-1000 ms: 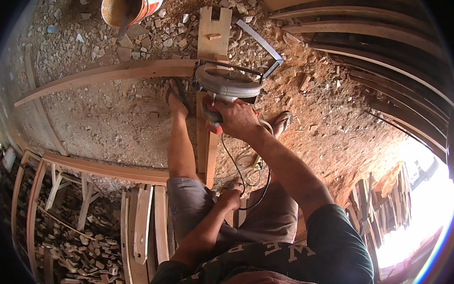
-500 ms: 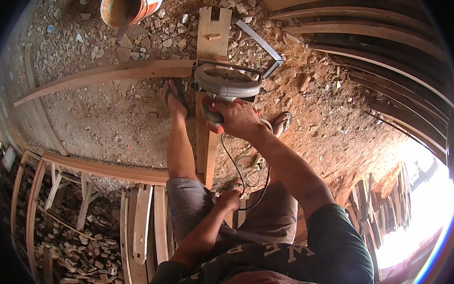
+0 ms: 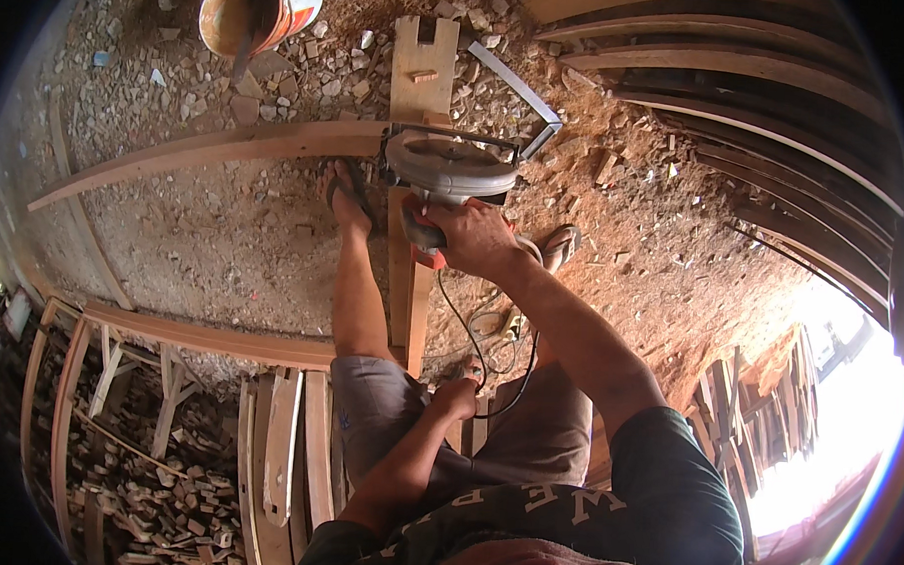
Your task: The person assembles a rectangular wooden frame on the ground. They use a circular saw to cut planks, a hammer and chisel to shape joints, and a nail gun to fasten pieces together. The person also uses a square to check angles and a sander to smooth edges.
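My right hand [image 3: 476, 241] is closed around the handle of a circular saw [image 3: 451, 171], which has a grey guard and a red and black grip. The saw rests where a long wooden board [image 3: 233, 143] meets an upright-running plank [image 3: 426, 77] with a notched far end. The blade is hidden under the guard. Close to my lap, my left hand [image 3: 457, 396] is shut on the saw's black power cord [image 3: 508, 402]. The cord loops from the saw's rear down between my legs. My sandalled feet stand on either side of the plank.
A metal square [image 3: 519, 84] lies on the dirt beyond the saw, and a white bucket [image 3: 296, 6] stands at the far left. Stacked boards [image 3: 738, 63] fill the far right. Wooden frames [image 3: 211, 341] and a heap of offcuts [image 3: 166, 502] are at the near left.
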`<state>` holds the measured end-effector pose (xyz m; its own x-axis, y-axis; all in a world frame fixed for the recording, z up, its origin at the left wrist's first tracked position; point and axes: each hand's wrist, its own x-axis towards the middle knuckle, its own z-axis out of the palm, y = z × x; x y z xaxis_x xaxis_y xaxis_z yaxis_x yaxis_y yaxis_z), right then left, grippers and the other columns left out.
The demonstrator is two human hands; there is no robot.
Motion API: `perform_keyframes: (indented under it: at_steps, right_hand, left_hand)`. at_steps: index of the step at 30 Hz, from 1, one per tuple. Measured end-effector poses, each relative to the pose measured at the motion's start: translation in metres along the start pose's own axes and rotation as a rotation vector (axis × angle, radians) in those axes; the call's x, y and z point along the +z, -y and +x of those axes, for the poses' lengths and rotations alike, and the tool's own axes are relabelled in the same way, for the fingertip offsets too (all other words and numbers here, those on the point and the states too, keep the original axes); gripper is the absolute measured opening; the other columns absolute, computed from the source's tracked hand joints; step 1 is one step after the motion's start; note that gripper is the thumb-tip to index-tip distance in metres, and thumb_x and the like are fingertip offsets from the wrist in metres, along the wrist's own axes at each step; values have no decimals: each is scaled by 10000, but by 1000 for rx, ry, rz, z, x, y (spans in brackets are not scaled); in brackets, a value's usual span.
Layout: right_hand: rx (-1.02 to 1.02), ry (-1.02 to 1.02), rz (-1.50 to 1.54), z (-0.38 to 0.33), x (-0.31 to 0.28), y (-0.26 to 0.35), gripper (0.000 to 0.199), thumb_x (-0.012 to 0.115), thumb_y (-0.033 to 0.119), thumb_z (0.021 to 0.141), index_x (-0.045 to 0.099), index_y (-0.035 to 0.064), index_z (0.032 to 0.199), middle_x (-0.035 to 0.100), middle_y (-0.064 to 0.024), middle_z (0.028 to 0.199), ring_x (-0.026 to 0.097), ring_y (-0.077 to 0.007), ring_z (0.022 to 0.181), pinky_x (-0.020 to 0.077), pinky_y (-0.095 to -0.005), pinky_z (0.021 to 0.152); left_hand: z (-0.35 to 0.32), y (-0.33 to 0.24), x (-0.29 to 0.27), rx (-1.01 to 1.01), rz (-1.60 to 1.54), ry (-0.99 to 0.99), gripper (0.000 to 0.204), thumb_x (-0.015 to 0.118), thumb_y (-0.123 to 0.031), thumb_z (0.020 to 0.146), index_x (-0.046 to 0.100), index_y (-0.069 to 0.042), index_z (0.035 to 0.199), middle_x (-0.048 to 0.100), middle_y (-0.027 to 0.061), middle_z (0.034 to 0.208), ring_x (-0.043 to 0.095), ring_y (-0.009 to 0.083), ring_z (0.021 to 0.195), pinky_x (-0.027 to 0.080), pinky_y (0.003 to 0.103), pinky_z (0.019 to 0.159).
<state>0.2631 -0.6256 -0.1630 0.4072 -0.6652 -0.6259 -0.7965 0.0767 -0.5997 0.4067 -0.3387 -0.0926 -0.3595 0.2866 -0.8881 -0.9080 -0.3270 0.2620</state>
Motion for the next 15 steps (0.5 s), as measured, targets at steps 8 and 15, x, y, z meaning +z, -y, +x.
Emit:
perform_keyframes:
  at_steps: [8,15]
  right_hand:
    - [-41,0,3,2,2,-6,416,701,221,827,643,146,1232,732,-190,923,714,-389,932,553,-511,836]
    - [-57,21,27,2,-1,-11,424,694,186,823,653,153,1244,733,-189,928,717,-388,925,556,-507,828]
  left_hand:
    - [-7,-5,-7,13,-4,-2,329,696,-231,865,715,-5,1103,718,259,1075,696,404,1046,536,485,900]
    - [-6,-7,-9,34,-2,7,340,687,-217,863,706,-4,1127,716,268,1067,695,411,1042,538,485,888]
